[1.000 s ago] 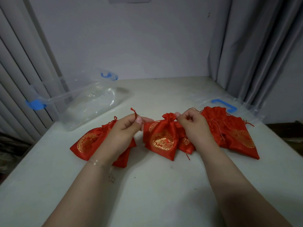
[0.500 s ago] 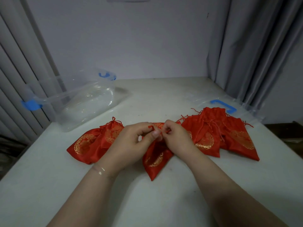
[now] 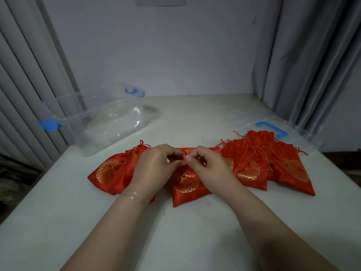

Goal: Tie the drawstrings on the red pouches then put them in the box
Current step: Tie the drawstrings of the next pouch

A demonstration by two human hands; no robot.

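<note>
Head view. Left hand (image 3: 154, 165) and right hand (image 3: 207, 165) meet over the neck of the centre pouch (image 3: 187, 182), fingertips pinching what appear to be its drawstring ends — the cords themselves are too thin to make out. The pouch lies flat on the table (image 3: 175, 231); more red pouches sit at 9 o'clock (image 3: 109, 173) and 3 o'clock (image 3: 273, 163) of it. Satin-like fabric: probably light, limp, slippery — best held at the gathered neck. The clear box (image 3: 105, 124) stands at 10 o'clock near the table's left edge, with bare table between it and the pouches.
</note>
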